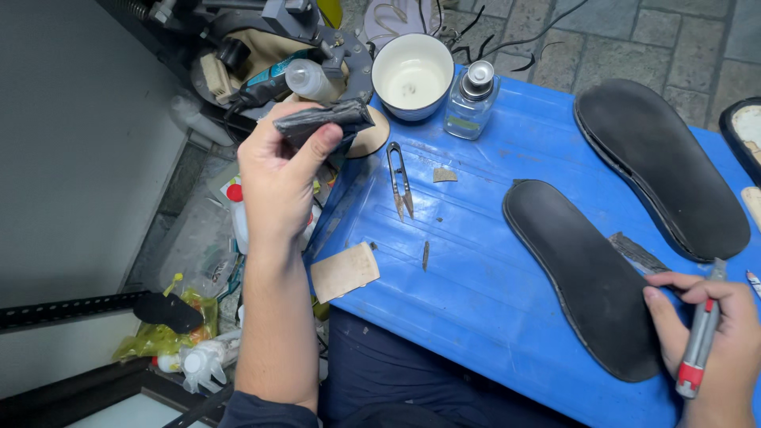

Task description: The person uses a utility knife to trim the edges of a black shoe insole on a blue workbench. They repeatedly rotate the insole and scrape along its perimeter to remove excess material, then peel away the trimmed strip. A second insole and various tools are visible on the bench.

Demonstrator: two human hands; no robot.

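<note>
I am holding my left hand up beyond the left edge of the blue board, and its fingers are closing around a dark crumpled strip, with the thumb pressing on its underside, so the strip is clamped in the air above the clutter at that side. My right hand is lying at the right edge of the board, and its fingers are wrapping together around a grey utility knife with a red end, which is pointing its red end toward me. The fingertips of this hand are also touching the near black insole, which is lying flat on the board close to the right edge, with its heel end toward me. A second black insole is lying just beside it, nearer to the far right corner, and the two are not touching as far as I can see. A thin dark sliver is resting between them, near my right fingers. In the middle of the board a small pair of thread snips is lying with the tips toward me. At the far edge a white cup with a dark rim and a small clear glass bottle are standing side by side. A tan piece of material is hanging over the left edge of the board.
</note>
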